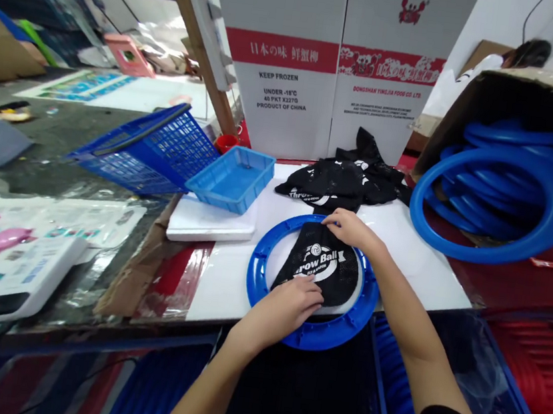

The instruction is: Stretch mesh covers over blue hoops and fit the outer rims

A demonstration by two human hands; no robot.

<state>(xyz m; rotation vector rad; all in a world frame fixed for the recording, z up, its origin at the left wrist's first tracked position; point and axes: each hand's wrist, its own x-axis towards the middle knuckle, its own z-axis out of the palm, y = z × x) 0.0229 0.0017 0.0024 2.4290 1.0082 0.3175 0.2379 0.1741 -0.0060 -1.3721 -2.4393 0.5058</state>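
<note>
Just below the centre of the frame a round blue plastic ring point(306, 335) lies flat on a white board point(227, 281), its near edge hanging over the table's front. Spread across the ring is a black mesh fabric piece printed with white "Throw Ball" lettering point(319, 266). The left hand point(284, 309) presses flat on the fabric's lower left corner, fingers together and laid on the cloth. The right hand point(349, 228) sits at the fabric's top edge — fingertips pinching the mesh against the ring's far rim.

Behind the ring, toward the upper centre, a loose pile of more black mesh pieces point(345, 178) rests before a white cardboard carton with red bands point(335, 60). At the right, a tipped brown cardboard box point(523, 86) holds many blue rings point(500, 194). Left of centre stand a small blue plastic tray point(232, 178) and a tilted blue basket point(147, 147) — just beside each other.
</note>
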